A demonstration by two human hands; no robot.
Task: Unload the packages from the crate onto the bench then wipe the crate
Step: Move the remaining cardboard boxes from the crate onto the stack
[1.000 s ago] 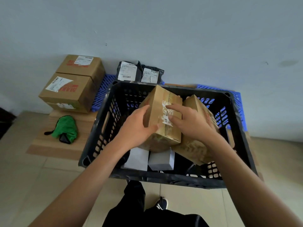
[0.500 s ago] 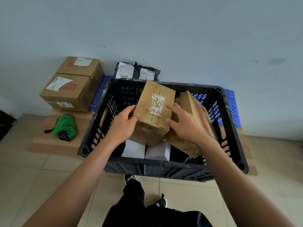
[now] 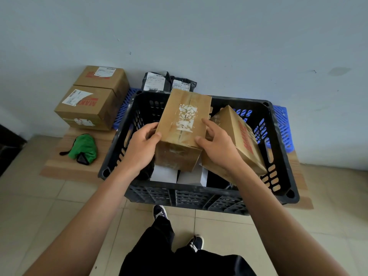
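Both hands, the left hand (image 3: 141, 150) and right hand (image 3: 219, 148), clamp a taped cardboard box (image 3: 183, 130) over the black crate (image 3: 199, 194). A second tilted box (image 3: 239, 140) leans against its right side. White packages (image 3: 165, 174) beneath are mostly hidden. Two stacked boxes (image 3: 89, 100), black mailers (image 3: 169, 82) and a green cloth (image 3: 84, 148) occupy the surface's left and back edge.

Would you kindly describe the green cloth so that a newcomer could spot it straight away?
Find the black crate on the low wooden bench. Left of it, in front of two stacked cardboard boxes, lies the crumpled green cloth on the bare wood. It is the only green thing there, soft and shapeless beside the boxes.
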